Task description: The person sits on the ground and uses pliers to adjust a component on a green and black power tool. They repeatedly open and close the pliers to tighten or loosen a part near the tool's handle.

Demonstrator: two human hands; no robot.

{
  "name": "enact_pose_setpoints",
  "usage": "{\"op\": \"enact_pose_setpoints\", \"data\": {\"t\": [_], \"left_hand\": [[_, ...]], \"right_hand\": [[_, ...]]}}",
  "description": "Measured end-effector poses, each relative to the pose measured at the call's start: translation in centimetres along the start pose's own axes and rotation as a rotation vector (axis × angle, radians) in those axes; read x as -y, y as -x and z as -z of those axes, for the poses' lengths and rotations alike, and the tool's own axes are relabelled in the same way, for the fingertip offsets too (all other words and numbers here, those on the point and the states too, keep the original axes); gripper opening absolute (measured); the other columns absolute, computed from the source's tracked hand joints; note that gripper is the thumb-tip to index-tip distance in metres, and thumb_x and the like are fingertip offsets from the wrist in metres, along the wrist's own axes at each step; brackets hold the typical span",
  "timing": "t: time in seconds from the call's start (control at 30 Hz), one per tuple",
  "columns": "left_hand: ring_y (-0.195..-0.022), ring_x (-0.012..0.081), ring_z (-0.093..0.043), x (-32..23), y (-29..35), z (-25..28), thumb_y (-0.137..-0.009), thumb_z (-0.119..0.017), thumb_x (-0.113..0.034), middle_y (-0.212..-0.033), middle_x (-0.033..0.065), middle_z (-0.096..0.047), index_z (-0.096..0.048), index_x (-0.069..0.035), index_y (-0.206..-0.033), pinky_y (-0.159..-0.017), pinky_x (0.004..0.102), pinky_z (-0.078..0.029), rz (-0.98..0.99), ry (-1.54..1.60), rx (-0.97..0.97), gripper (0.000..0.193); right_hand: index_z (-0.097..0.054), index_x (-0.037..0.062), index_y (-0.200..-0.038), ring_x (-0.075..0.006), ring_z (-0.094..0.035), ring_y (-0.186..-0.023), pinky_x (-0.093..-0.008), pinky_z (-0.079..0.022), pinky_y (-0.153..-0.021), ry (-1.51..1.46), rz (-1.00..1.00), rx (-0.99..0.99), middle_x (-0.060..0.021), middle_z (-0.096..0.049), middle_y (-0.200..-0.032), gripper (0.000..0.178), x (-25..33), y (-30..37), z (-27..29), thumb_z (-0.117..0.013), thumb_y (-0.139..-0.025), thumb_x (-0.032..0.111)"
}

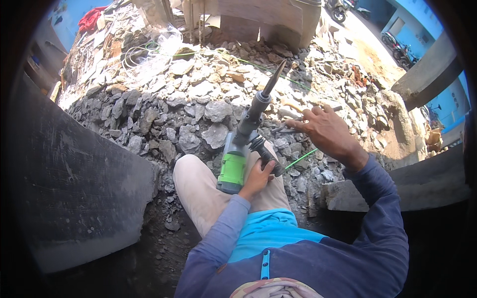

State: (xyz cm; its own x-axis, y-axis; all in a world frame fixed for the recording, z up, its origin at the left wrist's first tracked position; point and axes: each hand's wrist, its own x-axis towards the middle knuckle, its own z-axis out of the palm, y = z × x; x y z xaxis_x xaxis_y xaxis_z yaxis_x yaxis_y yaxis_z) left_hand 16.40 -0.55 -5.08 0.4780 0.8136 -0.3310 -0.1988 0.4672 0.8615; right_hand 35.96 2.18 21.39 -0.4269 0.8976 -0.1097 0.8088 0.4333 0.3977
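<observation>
A demolition hammer [232,169] with a green and grey body leans against my lap, its pointed chisel bit [274,79] tilted up and away to the right. My left hand [256,177] is wrapped round the black side handle [262,149]. Raised to the right of the hammer, my right hand [328,130] is closed on a slim dark metal tool [286,130]. Its kind is hard to make out, since the fingers cover its middle. The tool is apart from the chisel bit.
Broken concrete rubble [198,116] spreads in front of my knees. A dark concrete slab [84,174] stands at left, and a concrete beam [397,186] lies at right. Green cord [301,159] and a loop of wire [139,55] lie on the rubble. Motorbikes [397,49] stand at far right.
</observation>
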Motion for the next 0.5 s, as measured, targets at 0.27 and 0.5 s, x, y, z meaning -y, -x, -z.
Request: {"op": "enact_pose_setpoints", "data": {"t": [0.27, 0.5], "left_hand": [[-0.113, 0.0144, -0.071, 0.6, -0.2, 1.1, -0.109, -0.068, -0.049, -0.131, 0.0052, -0.071, -0.061, -0.003, -0.140, -0.083, 0.0310, -0.060, -0.034, -0.010, 0.074, 0.055], [-0.109, 0.0138, -0.072, 0.4, 0.0, 1.2, -0.110, -0.067, -0.046, -0.128, 0.0056, -0.072, -0.062, -0.003, -0.138, -0.081, 0.0307, -0.060, -0.065, -0.007, 0.089, 0.051]], "right_hand": [[-0.065, 0.0263, -0.154, -0.0246, -0.067, -0.110, -0.0483, -0.048, -0.100, 0.223, 0.089, 0.076, -0.0087, -0.069, -0.112, 0.049, 0.4, -3.3, 3.8, -0.053, -0.107, 0.013], [-0.067, 0.0282, -0.152, -0.0243, -0.066, -0.108, -0.0462, -0.047, -0.101, 0.334, 0.106, 0.122, -0.0077, -0.069, -0.115, 0.045, 1.5, -5.5, 5.6, -0.052, -0.111, 0.019]]}}
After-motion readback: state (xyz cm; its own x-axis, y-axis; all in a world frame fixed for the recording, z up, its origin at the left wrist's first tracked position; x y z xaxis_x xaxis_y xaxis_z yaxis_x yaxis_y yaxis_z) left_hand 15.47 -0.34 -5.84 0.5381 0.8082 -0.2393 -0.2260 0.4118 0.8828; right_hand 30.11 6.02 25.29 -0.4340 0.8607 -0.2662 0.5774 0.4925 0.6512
